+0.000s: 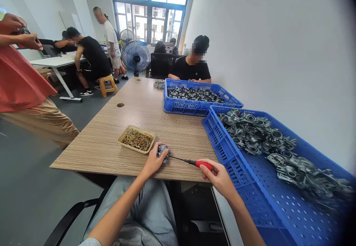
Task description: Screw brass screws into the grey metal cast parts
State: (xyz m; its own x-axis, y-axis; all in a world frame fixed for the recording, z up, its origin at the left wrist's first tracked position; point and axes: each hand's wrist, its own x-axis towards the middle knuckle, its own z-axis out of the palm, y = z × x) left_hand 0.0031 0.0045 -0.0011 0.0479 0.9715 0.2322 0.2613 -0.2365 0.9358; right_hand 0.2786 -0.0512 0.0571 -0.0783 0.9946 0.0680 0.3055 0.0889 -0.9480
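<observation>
My left hand (154, 161) is closed around a small grey metal part (163, 152) near the table's front edge. The fingers of my right hand (215, 173) wrap round the red handle of a screwdriver (203, 164). Its dark shaft points left, with the tip at the right side of the metal part. Just left of my left hand, a cream tray (119, 140) holds many small brass-coloured pieces.
On the right, a blue crate (244, 175) holds grey metal parts. Behind it another blue crate (180, 107) holds dark parts, with a seated person (191, 68) beyond. Someone in a red shirt (23, 79) stands left of the wooden table (91, 142).
</observation>
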